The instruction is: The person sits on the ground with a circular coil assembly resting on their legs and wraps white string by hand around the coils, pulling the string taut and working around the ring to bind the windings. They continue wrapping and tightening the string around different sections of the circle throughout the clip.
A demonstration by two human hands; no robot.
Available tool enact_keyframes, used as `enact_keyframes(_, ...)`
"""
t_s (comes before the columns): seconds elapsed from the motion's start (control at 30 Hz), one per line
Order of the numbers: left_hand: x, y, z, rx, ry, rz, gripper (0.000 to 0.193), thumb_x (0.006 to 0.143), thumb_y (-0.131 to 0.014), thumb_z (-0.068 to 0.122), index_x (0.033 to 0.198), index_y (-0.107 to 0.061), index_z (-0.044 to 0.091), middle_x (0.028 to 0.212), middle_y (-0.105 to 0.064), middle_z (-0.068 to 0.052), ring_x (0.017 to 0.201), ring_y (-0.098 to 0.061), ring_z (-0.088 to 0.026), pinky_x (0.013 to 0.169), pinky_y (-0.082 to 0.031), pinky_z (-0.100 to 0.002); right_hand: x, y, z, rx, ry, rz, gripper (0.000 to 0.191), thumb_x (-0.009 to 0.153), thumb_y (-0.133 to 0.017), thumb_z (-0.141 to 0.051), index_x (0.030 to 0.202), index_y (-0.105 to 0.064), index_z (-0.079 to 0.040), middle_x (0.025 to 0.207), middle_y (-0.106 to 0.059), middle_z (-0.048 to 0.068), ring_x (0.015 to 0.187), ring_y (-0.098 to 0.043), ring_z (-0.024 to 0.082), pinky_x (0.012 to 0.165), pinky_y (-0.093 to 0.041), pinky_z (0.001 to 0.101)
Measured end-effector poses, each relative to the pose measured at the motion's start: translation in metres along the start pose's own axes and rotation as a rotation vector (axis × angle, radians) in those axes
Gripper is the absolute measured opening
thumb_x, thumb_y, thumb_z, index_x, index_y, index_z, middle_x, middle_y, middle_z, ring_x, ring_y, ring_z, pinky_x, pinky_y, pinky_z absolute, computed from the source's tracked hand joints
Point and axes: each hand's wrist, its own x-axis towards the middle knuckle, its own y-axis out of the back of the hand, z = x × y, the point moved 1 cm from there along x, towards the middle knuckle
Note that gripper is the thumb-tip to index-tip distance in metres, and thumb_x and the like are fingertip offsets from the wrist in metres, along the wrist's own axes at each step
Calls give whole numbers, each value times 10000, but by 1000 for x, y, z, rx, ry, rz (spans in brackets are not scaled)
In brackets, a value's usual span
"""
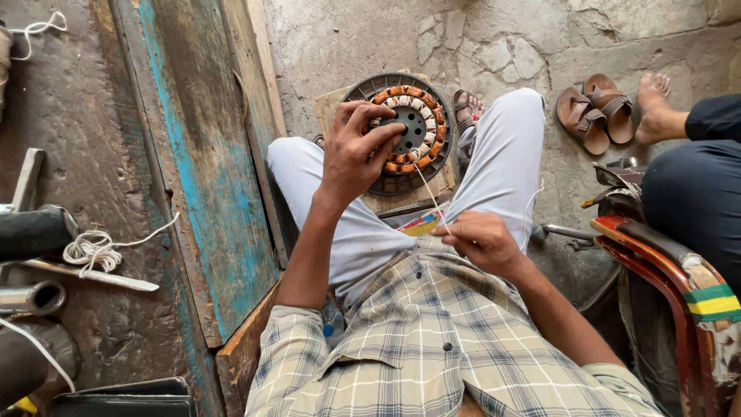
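Note:
A round motor stator [409, 127] with a ring of copper-coloured coils wrapped in white binding rests on a small wooden board [332, 104] between my knees. My left hand [355, 150] grips its left rim, fingers pressed on the coils. My right hand [482, 241] sits near my lap and pinches a thin white thread [429, 193] that runs taut up to the coils.
A worn blue-painted plank [204, 162] leans at the left. A coil of white cord [91, 251] and metal pipes [31, 297] lie on the far left. Brown sandals [596, 112] and another person's bare foot [656, 104] are at the upper right, a chair edge [679, 270] at the right.

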Motion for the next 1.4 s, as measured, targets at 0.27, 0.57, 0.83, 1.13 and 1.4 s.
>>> enact_keyframes(0.27,-4,9,15,9,-79,-88,272,918,-803,196,1185,-752,191,1254,-636,-4,1261,-529,-278,1112,-380,-490,-6,-10,-12,-106,-6,-153,195,845,-790,-146,1030,-787,-84,624,-589,66,570,-582,230,567,-456,394)
enact_keyframes(0.57,3,7,16,43,-189,-184,263,862,-806,189,1115,-774,253,1179,-640,18,1234,-538,-249,1200,-258,-604,-3,-17,-5,-144,-25,-131,194,869,-771,-178,1036,-771,-79,779,-731,70,704,-698,216,662,-540,370)
enact_keyframes(0.83,6,6,9,3,-216,-170,98,907,-799,173,987,-744,158,1129,-664,16,1179,-583,-235,1209,-306,-561,-1,-17,-3,-130,-51,-132,176,878,-770,-174,1021,-775,-72,762,-727,66,681,-694,211,653,-535,368)
enact_keyframes(1.13,9,9,11,37,-223,-163,107,873,-777,136,966,-724,136,1161,-670,-10,1165,-588,-251,1174,-352,-516,-9,-17,0,-168,-83,-218,205,855,-783,-205,1036,-800,-112,657,-644,73,605,-623,234,585,-488,403)
enact_keyframes(1.4,0,5,9,28,-179,-146,120,923,-780,158,1034,-741,137,1165,-674,5,1176,-592,-240,1214,-338,-511,-24,-18,-1,-129,-40,-232,208,874,-763,-239,1057,-796,-147,654,-617,49,628,-608,221,603,-470,390)
